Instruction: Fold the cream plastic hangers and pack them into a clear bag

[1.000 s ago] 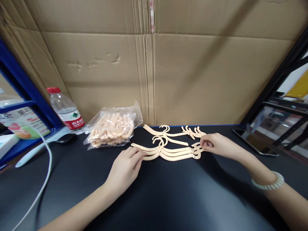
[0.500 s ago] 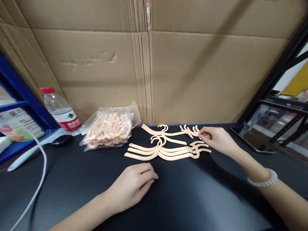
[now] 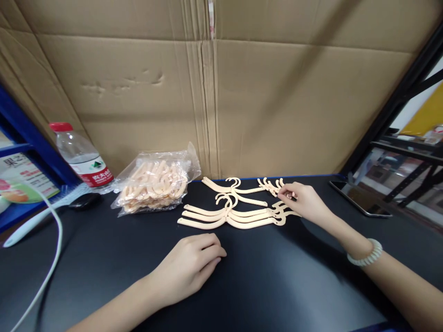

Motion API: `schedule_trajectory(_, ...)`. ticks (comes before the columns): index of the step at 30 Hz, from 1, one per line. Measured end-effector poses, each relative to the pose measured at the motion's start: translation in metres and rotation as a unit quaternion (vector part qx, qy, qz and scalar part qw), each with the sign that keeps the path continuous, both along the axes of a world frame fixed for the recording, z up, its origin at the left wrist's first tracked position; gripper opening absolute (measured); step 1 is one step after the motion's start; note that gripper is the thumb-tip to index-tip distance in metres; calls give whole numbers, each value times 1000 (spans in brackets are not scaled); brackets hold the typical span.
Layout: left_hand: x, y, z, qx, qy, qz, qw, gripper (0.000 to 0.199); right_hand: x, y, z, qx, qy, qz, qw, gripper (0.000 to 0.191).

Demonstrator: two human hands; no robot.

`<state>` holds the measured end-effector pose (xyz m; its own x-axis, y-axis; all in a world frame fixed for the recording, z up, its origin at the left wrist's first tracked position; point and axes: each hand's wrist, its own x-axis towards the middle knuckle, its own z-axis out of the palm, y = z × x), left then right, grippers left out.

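Left hand point(image 3: 194, 265) lies loose, room around it on the counter point(image 3: 263, 276); right hand point(image 3: 302, 198), grip unclear, at hook pieces point(image 3: 272, 187) near back edge point(image 3: 311, 176), cardboard point(image 3: 294, 106) behind, phone point(image 3: 360, 198) rightward

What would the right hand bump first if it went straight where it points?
Probably the small curved pieces by the right hand's fingertips; it may already touch them, as depth is unclear.
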<state>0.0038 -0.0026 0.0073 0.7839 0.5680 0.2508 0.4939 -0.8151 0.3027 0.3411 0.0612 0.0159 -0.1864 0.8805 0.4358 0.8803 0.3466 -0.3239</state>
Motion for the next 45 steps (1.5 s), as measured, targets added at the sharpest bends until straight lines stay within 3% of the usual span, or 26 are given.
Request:
schedule_trajectory(5, 1, -1, 0, 6, -5, -5, 1000, 27, -12, 3, -12, -5, 22, 54, 998, 13)
schedule_trajectory(9, 2, -2, 1, 17, -18, -4, 1000, 27, -16, 10, -18, 1, 9, 61, 998, 9)
schedule_trajectory(21, 2, -2, -2, 4, -24, 3, 1000, 26, -34, 25, -20, -11, 14, 90, 996, 10)
schedule_trajectory(30, 3, -5, 0, 0, -24, -1, 1000, 26, -34, 21, -20, -14, 158, 48, 986, 22)
schedule_trajectory(34, 2, -6, -1, -8, -33, 9, 999, 26, -32, 17, -15, 19, 255, 39, 966, 30)
schedule_trajectory(38, 2, -7, -1, -27, -86, 32, 995, 24, -26, 5, -2, 43, 421, 38, 905, 31)
schedule_trajectory(42, 4, -5, -1, -68, -165, 85, 980, 21, -21, -6, 7, 20, 499, 61, 864, 28)
schedule_trajectory(45, 6, -2, -3, -145, -237, 121, 953, 26, -26, -12, 5, -25, 529, 107, 842, 27)
